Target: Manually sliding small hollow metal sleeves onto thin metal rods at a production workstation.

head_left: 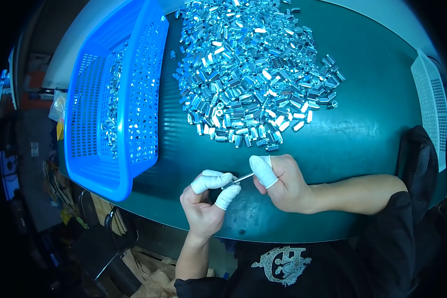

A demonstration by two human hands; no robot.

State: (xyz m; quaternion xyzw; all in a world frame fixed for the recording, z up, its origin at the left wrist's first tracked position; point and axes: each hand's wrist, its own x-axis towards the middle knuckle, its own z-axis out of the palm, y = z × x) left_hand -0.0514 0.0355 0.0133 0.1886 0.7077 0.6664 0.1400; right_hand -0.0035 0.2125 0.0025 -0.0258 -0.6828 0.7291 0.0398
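White finger cots cover several fingertips of both my hands. My left hand (202,206), near the table's front edge, pinches a small shiny metal piece (230,185) between thumb and fingers; they hide most of it, so its exact kind is unclear. From the right, my right hand (290,188) grips a thin metal rod (244,177). The rod's tip meets the piece at my left fingertips; whether it goes inside cannot be made out. Beyond my hands spreads a big heap of silvery hexagonal metal nuts (251,92), long and sleeve-like, some with holes showing at their ends.
At the left stands a blue perforated plastic basket (121,181) with more metal pieces in it. A pale perforated basket (428,99) is at the right edge, with a dark mesh chair back (416,164) before it. The green tabletop (367,124) lies under the heap.
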